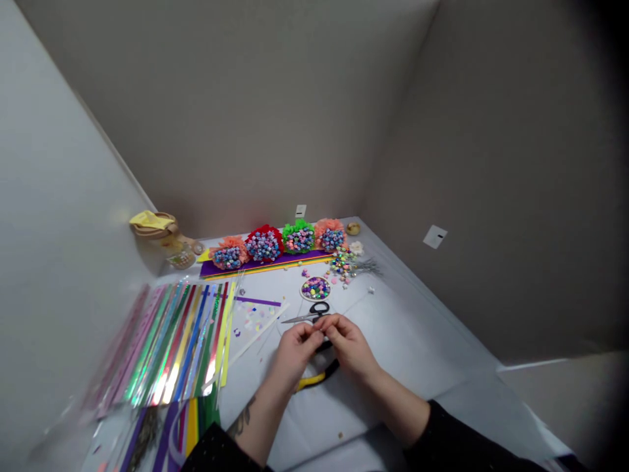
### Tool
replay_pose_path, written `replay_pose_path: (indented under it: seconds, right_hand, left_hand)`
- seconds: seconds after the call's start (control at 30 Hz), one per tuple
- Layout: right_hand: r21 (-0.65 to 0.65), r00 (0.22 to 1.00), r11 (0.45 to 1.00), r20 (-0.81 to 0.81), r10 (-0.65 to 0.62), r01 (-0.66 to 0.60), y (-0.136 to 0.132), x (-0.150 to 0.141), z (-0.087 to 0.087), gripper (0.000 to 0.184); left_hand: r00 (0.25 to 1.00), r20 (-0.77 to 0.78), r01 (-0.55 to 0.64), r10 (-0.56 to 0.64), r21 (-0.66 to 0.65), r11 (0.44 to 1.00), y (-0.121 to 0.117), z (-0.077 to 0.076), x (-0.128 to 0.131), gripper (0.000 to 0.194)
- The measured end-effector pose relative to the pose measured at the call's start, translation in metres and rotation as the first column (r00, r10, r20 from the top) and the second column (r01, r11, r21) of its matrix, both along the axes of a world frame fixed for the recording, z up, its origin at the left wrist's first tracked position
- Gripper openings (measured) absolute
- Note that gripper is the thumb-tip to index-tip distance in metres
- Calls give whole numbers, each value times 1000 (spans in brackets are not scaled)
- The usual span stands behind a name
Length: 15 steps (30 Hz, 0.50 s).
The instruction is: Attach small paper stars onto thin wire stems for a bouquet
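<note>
My left hand [295, 351] and my right hand [348, 344] meet low over the white table, their fingertips pinching a small item that they mostly hide. Just beyond them lie black-handled scissors [307, 317], with the blades pointing left. Yellow-and-black-handled pliers [317, 377] lie under and just in front of my hands, partly covered by them. A round dish of colourful paper stars [315, 288] sits farther back.
Fanned strips of shiny coloured paper [177, 341] cover the table's left side. Along the back stand several paper-flower bunches [264, 244] on purple card [260, 264]. Loose beads and wires [344, 265] lie right of them. A tan vase [167, 239] stands back left, against grey walls.
</note>
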State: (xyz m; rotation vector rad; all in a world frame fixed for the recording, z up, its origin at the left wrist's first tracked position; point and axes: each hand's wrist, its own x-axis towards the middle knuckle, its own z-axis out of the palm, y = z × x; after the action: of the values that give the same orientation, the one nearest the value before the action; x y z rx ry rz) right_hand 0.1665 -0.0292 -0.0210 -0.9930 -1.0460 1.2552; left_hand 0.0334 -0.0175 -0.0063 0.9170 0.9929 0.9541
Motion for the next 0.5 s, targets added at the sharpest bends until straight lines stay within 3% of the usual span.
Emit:
replay_pose_path:
  seconds: [0.07, 0.1, 0.13, 0.17, 0.2, 0.23, 0.37, 0.5]
  right_hand:
    - [69, 979, 996, 189, -71, 59, 11, 24, 9, 18]
    - [121, 922, 983, 347, -173, 139, 21, 42, 16, 19]
    - [196, 804, 958, 524, -283, 209, 34, 62, 22, 20]
    - [266, 606, 935, 712, -356, 237, 49, 82, 28, 22]
    - [288, 346, 933, 871, -349, 215, 65, 102, 33, 23]
    - [287, 255, 932, 906, -339, 220, 80, 119, 35, 22]
    - [251, 89, 941, 957, -277, 229, 121, 157, 31, 20]
    - [231, 42, 944, 968, -248, 235, 131, 159, 19, 19]
  left_hand:
    - [995, -102, 20, -11, 85, 996, 1, 0, 0, 19]
    - [989, -145, 16, 0, 114, 993, 2, -1, -1, 27]
    - [983, -183, 8, 17, 138, 990, 4, -1, -3, 31]
    - [975, -218, -2, 38, 163, 987, 5, -1, -5, 32]
    - [966, -254, -9, 58, 190, 982, 7, -1, -7, 29]
    - [955, -285, -14, 78, 220, 975, 9, -1, -8, 25]
    - [936, -325, -46, 135, 267, 963, 13, -1, -14, 19]
    - [936, -303, -89, 180, 292, 952, 15, -1, -16, 18]
